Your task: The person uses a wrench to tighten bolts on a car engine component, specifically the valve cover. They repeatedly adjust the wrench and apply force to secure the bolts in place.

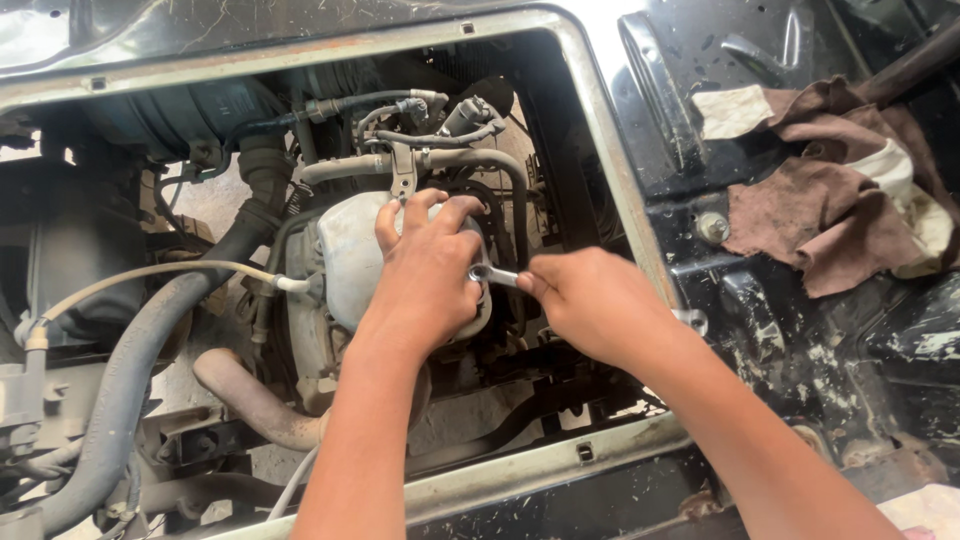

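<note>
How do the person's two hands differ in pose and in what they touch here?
The left hand lies spread, fingers extended over the pale grey housing; the right hand is curled, pinching the small metal wrench. The left reaches deeper into the opening than the right. Both are bare and meet at the wrench's ring end.

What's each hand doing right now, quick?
Left hand: open, fingers spread on the white reservoir, thumb by the wrench's ring end.
Right hand: closed, holding the wrench.
</note>
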`<state>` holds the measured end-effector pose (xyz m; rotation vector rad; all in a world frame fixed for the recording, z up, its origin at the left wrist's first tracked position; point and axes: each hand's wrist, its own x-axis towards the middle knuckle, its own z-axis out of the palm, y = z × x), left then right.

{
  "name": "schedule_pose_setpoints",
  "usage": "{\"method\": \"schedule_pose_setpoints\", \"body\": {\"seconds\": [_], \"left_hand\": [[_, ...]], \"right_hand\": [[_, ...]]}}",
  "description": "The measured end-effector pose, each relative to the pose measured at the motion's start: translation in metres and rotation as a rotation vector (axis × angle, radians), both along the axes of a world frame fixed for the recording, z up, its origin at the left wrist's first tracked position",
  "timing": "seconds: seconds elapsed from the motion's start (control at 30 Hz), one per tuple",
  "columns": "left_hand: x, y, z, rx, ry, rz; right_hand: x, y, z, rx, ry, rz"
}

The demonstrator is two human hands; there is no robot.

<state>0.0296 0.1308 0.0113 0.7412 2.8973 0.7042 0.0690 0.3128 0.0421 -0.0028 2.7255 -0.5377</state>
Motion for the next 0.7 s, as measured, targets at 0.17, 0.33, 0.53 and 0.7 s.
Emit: {"method": "schedule_pose_setpoints", "body": {"seconds": [0.17,0.33,0.53,0.7], "left_hand": [[-0.003,0.003,0.000,-0.032,0.073,0.004],[0.000,-0.002,0.001,0.026,-0.022,-0.004],[0.000,0.000,-0.007,-0.007,-0.023,-0.019],[0.000,0.005,-0.009,-0.005,0.087,0.057]], "right_hand": [[-0.015,0.010,-0.011,0.017,0.405,0.385],[-0.039,0.026,-0.019,0.048,0.512,0.638],[-0.111,0.021,-0.011,0.304,0.394,1.108],[-0.124,0.015,-0.006,0.469,0.475,1.228]]}}
